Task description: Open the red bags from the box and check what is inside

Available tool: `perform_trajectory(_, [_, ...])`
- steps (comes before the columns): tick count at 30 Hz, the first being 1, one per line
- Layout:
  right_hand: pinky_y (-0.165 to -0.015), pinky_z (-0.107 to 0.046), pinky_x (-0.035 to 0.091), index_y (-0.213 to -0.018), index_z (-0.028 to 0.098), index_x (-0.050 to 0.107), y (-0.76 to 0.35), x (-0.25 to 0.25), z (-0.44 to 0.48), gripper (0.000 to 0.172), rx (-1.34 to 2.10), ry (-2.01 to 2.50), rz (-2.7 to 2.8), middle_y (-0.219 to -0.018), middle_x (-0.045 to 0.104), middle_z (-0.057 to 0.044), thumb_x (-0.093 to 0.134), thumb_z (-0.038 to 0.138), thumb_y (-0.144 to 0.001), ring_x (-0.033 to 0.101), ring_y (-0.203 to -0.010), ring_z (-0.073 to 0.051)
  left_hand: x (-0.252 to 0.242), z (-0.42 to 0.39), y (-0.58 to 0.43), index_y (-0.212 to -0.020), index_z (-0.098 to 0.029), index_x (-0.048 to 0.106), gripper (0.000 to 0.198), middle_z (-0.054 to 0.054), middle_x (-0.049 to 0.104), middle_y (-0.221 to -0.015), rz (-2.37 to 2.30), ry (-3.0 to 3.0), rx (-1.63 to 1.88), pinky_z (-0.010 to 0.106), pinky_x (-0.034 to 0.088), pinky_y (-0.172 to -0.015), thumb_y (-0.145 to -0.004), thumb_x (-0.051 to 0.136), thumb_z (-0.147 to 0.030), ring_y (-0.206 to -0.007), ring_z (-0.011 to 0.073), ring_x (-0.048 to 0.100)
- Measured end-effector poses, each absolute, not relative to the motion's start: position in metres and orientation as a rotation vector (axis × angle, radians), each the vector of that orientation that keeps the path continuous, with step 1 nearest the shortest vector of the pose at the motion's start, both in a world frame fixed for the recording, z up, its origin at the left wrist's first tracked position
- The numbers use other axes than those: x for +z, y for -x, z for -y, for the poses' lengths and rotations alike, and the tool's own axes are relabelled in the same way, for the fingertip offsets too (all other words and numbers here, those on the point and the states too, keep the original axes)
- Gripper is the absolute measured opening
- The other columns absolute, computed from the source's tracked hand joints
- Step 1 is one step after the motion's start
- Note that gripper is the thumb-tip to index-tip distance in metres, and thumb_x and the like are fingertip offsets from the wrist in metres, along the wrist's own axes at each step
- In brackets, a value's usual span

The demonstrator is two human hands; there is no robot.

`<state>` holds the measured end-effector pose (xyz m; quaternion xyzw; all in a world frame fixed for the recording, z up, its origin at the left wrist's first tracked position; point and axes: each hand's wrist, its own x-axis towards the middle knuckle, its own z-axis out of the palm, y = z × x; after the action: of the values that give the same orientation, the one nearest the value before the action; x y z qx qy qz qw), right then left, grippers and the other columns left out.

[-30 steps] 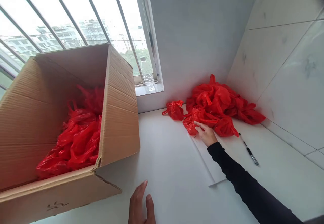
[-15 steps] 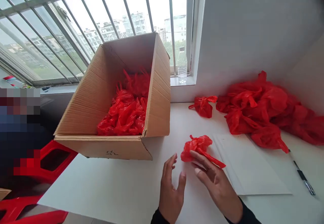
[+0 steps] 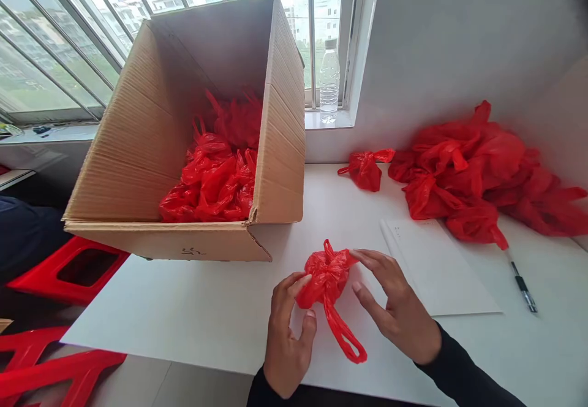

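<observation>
A knotted red plastic bag lies on the white table in front of me, one handle loop trailing toward the near edge. My left hand is beside it, fingers apart, fingertips touching the bag's left side. On the other side my right hand has thumb and fingers spread, its fingertips at the bag's upper right edge. Neither hand is closed round the bag. What is inside the bag cannot be made out.
A cardboard box holding several red bags stands at left. A small tied red bag, a heap of red bags, white paper and a pen are rightward. A water bottle stands on the windowsill.
The bag has turned, so its loop now points toward me. My left hand has come up to touch its left side; my right hand has shifted to its upper right. The view has tilted down.
</observation>
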<state>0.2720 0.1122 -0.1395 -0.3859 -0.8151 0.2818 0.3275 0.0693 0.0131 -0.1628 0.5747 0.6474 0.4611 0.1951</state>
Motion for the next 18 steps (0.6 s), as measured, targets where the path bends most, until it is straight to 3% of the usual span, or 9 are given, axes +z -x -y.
perform_trajectory(2, [-0.115, -0.052, 0.038, -0.139, 0.030, 0.045, -0.263, -0.151, -0.113, 0.043, 0.703, 0.940, 2.209, -0.135, 0.056, -0.005, 0.053, 0.029, -0.097, 0.046, -0.130, -0.023, -0.157, -0.016, -0.073, -0.131, -0.033, 0.056, 0.036, 0.005, 0.057, -0.131, -1.815, -1.613, 1.268, 0.043, 0.044, -0.104, -0.096, 0.053, -0.026, -0.124, 0.0235, 0.052])
perform_trajectory(5, [-0.118, -0.056, 0.030, -0.112, 0.027, 0.057, -0.259, -0.158, -0.111, 0.016, 0.701, 0.890, 2.242, -0.105, 0.064, -0.002, 0.051, 0.023, -0.098, 0.057, -0.106, -0.019, -0.154, -0.020, -0.075, -0.101, -0.029, 0.066, 0.010, 0.002, 0.066, -0.102, -1.866, -1.537, 1.286, 0.037, 0.048, -0.091, -0.094, 0.059, -0.031, -0.103, 0.0211, 0.058])
perform_trajectory(7, [-0.113, -0.055, 0.035, -0.101, 0.026, 0.058, -0.266, -0.156, -0.111, 0.009, 0.725, 0.907, 2.229, -0.098, 0.063, -0.001, 0.049, 0.022, -0.098, 0.057, -0.099, -0.019, -0.156, -0.019, -0.069, -0.088, -0.027, 0.065, 0.011, 0.001, 0.065, -0.091, -1.912, -1.462, 1.309, 0.035, 0.047, -0.086, -0.095, 0.060, -0.033, -0.095, 0.0204, 0.059])
perform_trajectory(10, [-0.076, -0.040, 0.055, -0.101, 0.026, 0.057, -0.286, -0.151, -0.115, 0.010, 0.773, 1.101, 2.129, -0.104, 0.063, -0.005, 0.048, 0.030, -0.098, 0.055, -0.105, -0.024, -0.160, -0.011, -0.053, -0.093, -0.026, 0.063, 0.014, 0.002, 0.064, -0.093, -2.035, -1.270, 1.386, 0.036, 0.046, -0.084, -0.097, 0.056, -0.038, -0.093, 0.0209, 0.059])
perform_trajectory(12, [-0.057, -0.033, 0.051, -0.101, 0.027, 0.057, -0.299, -0.148, -0.116, 0.011, 0.811, 1.234, 2.049, -0.108, 0.062, -0.007, 0.049, 0.033, -0.096, 0.055, -0.107, -0.026, -0.159, -0.003, -0.045, -0.101, -0.026, 0.060, 0.017, 0.003, 0.064, -0.099, -2.090, -1.146, 1.440, 0.037, 0.047, -0.086, -0.098, 0.053, -0.041, -0.096, 0.0214, 0.060])
perform_trajectory(13, [-0.060, -0.033, 0.052, -0.103, 0.028, 0.056, -0.303, -0.147, -0.116, 0.011, 0.833, 1.252, 2.025, -0.112, 0.062, -0.006, 0.049, 0.032, -0.096, 0.055, -0.109, -0.026, -0.158, 0.000, -0.043, -0.105, -0.026, 0.059, 0.018, 0.004, 0.064, -0.104, -2.086, -1.112, 1.455, 0.037, 0.048, -0.087, -0.098, 0.052, -0.042, -0.100, 0.0217, 0.060])
perform_trajectory(15, [-0.085, -0.041, 0.054, -0.114, 0.030, 0.054, -0.304, -0.144, -0.112, 0.020, 0.877, 1.179, 2.021, -0.123, 0.059, -0.005, 0.048, 0.028, -0.095, 0.053, -0.118, -0.024, -0.153, 0.003, -0.046, -0.119, -0.029, 0.055, 0.025, 0.005, 0.061, -0.119, -2.020, -1.151, 1.443, 0.038, 0.047, -0.095, -0.098, 0.053, -0.041, -0.114, 0.0225, 0.058])
perform_trajectory(16, [-0.098, -0.044, 0.049, -0.121, 0.031, 0.051, -0.301, -0.143, -0.109, 0.027, 0.897, 1.121, 2.035, -0.129, 0.057, -0.004, 0.049, 0.027, -0.095, 0.051, -0.123, -0.023, -0.151, 0.004, -0.050, -0.127, -0.030, 0.052, 0.032, 0.005, 0.058, -0.127, -1.975, -1.227, 1.417, 0.039, 0.046, -0.100, -0.097, 0.054, -0.040, -0.121, 0.0228, 0.055])
perform_trajectory(18, [-0.108, -0.046, 0.042, -0.133, 0.033, 0.045, -0.291, -0.139, -0.103, 0.040, 0.933, 1.040, 2.080, -0.134, 0.054, -0.003, 0.052, 0.029, -0.094, 0.048, -0.127, -0.022, -0.146, 0.002, -0.060, -0.139, -0.033, 0.045, 0.046, 0.006, 0.051, -0.138, -1.908, -1.445, 1.337, 0.040, 0.043, -0.105, -0.095, 0.059, -0.036, -0.129, 0.0234, 0.048])
